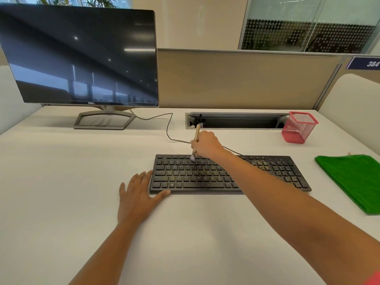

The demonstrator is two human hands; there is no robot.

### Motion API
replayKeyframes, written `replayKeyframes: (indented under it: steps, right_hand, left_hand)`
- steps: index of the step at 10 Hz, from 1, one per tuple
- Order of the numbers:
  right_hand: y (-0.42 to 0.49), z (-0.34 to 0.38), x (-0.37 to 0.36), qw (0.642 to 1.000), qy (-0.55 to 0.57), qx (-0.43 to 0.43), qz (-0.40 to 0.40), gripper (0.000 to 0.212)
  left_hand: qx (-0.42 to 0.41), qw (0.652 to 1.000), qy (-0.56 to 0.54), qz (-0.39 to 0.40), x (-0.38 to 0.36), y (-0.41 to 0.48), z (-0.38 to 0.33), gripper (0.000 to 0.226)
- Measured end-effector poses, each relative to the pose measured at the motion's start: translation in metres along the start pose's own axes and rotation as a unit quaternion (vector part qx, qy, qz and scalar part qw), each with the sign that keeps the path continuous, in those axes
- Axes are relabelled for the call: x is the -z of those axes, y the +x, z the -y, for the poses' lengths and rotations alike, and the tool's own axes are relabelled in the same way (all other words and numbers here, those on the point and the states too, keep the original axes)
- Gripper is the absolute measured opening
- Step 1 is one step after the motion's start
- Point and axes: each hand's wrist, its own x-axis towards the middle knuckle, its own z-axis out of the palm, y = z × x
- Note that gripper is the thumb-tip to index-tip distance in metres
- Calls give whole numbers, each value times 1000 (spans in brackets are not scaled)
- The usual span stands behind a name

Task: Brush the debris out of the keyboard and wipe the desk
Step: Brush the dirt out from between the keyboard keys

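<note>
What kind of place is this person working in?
Most likely an office cubicle: a desk with a monitor and keyboard, a fabric divider panel behind it, and a numbered plate reading 384 on the partition.

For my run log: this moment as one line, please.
phase: brushing | right hand: grips brush, bristles on keyboard top rows | left hand: flat at keyboard corner | green cloth: untouched

Bare left hand (136,194), bare right hand (207,145), red sleeve edge (373,279)

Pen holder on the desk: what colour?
The pen holder is red, shown best in the head view.
</note>
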Motion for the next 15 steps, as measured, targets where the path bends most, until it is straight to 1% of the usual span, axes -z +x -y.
replayKeyframes:
  steps: [1, 2, 3, 4, 5, 6, 7, 8, 9, 10, 11, 12, 13, 14, 15]
  right_hand:
    - [-3, 1, 2, 997, -55, -10, 59, 24]
    - [-2, 3, 7, 995, -59, -14, 83, 24]
    - [2, 3, 11, 999, -21, -4, 27, 25]
    - [2, 1, 9, 1000, 22, 7, -11, 29]
    - [1, -2, 5, 1000, 23, 0, 10, 31]
    - [-1, -2, 4, 998, 0, -11, 65, 27]
    - [-3, 1, 7, 998, 3, -8, 64, 26]
    - [1, 3, 7, 999, 38, -2, 3, 26]
    - [1, 5, 3, 997, 79, -3, -23, 28]
    - [-1, 7, -3, 998, 57, -7, 2, 29]
    - [-4, 8, -5, 999, 5, -9, 50, 20]
    - [-6, 10, -1, 998, -38, 4, 48, 19]
    - [-1, 8, 1, 1000, -11, 6, 7, 29]
    - [-1, 6, 0, 999, 44, 24, 18, 31]
    - [-6, 4, 2, 996, 17, 55, 75, 32]
  left_hand:
    - [-1, 1000, -2, 1, 0, 0, 0, 108]
    - [-1, 1000, -3, -1, 0, 0, -1, 108]
    - [-2, 1000, -5, -3, 0, -1, 0, 108]
    - [-2, 1000, -3, -3, 0, 0, 0, 107]
    - [-2, 1000, 6, 0, 0, 0, 0, 107]
    - [-1, 1000, 6, -2, 1, -1, -1, 108]
    - [-1, 1000, 5, -3, 0, -1, -1, 108]
    - [-1, 1000, 5, -4, -1, 0, 0, 108]
    - [-3, 1000, 4, -10, -2, 1, 2, 106]
    - [-3, 1000, 3, -6, -2, 0, 2, 107]
    - [-2, 1000, 4, -5, -1, 0, 1, 108]
    - [-2, 1000, 3, -6, 0, 0, 1, 107]
    - [-1, 1000, 3, -2, 0, 0, 0, 108]
    - [0, 1000, 6, -1, 0, 0, 0, 109]
    - [0, 1000, 5, -6, 0, 0, 0, 108]
